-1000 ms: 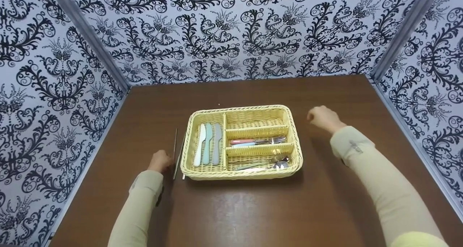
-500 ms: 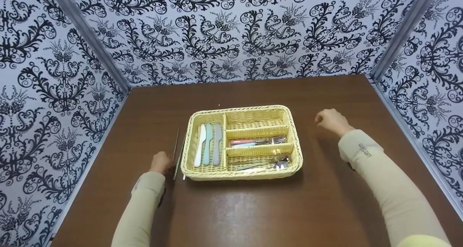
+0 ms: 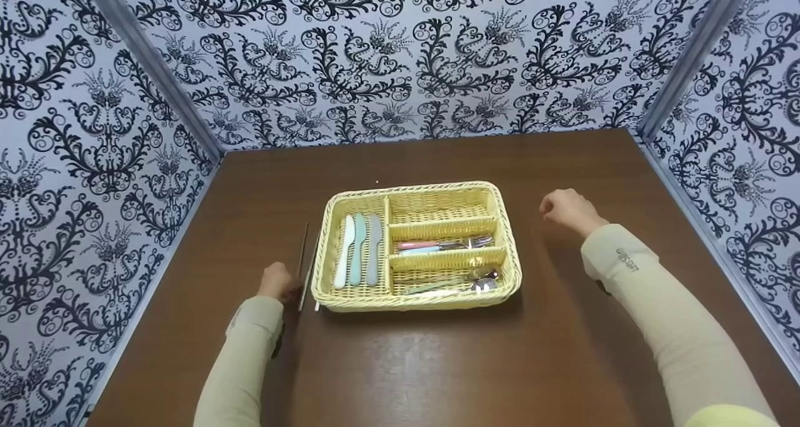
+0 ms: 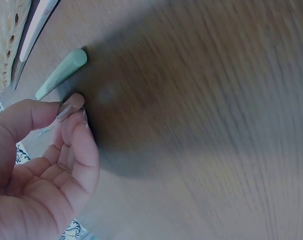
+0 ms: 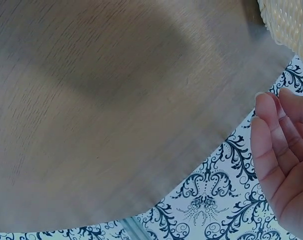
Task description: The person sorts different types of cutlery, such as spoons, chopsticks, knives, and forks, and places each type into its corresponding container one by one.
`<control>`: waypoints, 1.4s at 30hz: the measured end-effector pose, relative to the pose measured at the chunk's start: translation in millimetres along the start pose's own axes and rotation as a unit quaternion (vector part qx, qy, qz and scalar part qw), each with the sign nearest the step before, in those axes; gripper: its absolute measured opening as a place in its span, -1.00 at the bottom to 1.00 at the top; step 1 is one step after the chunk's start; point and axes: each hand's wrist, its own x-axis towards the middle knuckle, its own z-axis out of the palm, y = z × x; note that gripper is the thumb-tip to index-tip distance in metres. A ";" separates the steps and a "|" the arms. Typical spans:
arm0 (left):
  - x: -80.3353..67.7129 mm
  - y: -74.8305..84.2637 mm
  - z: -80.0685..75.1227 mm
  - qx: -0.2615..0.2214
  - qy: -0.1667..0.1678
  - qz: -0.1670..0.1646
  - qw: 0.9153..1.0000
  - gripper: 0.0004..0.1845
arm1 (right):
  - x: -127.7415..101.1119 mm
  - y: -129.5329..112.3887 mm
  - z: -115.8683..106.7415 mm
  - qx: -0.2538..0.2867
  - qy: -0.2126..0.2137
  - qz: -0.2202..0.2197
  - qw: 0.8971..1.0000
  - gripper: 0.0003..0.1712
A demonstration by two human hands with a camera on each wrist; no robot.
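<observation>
A woven yellow basket (image 3: 507, 227) with four compartments is seen in the middle of a brown table (image 3: 400, 364). Three knives (image 3: 358, 249) are laid in the left compartment, forks (image 3: 445, 246) in the middle right one, spoons (image 3: 462, 283) in the nearest one. The left hand (image 3: 275, 281) is placed just beside two thin metal sticks (image 3: 304, 267) left of the basket. The right hand (image 3: 565, 209) is held loosely curled, apart from the basket. Patterned walls (image 3: 375, 58) are seen around.

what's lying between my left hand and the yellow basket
Two slim utensils lie on the table between the left hand and the basket, seen in the head view.
</observation>
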 end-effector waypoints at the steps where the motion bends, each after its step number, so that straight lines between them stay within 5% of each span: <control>1: -0.3 0.0 -0.8 -0.005 0.000 -0.001 1.000 -0.75 | -0.3 -0.7 -0.2 0.001 0.002 -0.002 1.000 -0.72; 6: 0.4 2.8 -10.6 -0.058 0.011 0.010 0.998 -0.85 | -0.1 -5.3 -1.1 0.004 0.008 -0.014 1.000 -0.74; 10: 1.6 16.3 -25.3 -0.079 0.046 0.051 0.995 -0.89 | 1.0 -12.9 -2.2 -0.002 0.021 -0.033 0.999 -0.75; 16: 4.5 56.5 -39.5 0.023 0.107 0.178 0.978 -0.67 | 4.4 -38.8 2.8 -0.036 0.049 -0.115 0.992 -0.78; 21: -7.9 104.5 -31.1 0.097 0.116 0.260 0.954 -0.71 | 6.6 -74.0 11.5 -0.095 0.091 -0.224 0.966 -0.83; 24: -21.1 132.5 -20.0 0.166 0.142 0.310 0.925 -0.82 | 6.1 -96.8 15.2 -0.120 0.141 -0.284 0.941 -0.83; 30: -53.0 170.2 8.6 0.283 0.213 0.428 0.831 -0.93 | 5.7 -137.1 23.6 -0.152 0.267 -0.391 0.868 -0.86; 34: -69.5 183.4 22.9 0.348 0.212 0.465 0.786 -0.86 | 6.5 -152.1 29.9 -0.196 0.312 -0.417 0.831 -0.82; 38: -75.2 189.7 32.4 0.386 0.245 0.491 0.742 -0.84 | 6.2 -153.8 35.2 -0.221 0.320 -0.411 0.825 -0.83; 42: -75.3 192.4 38.4 0.391 0.290 0.502 0.715 -0.85 | 6.6 -150.4 36.7 -0.219 0.304 -0.399 0.837 -0.83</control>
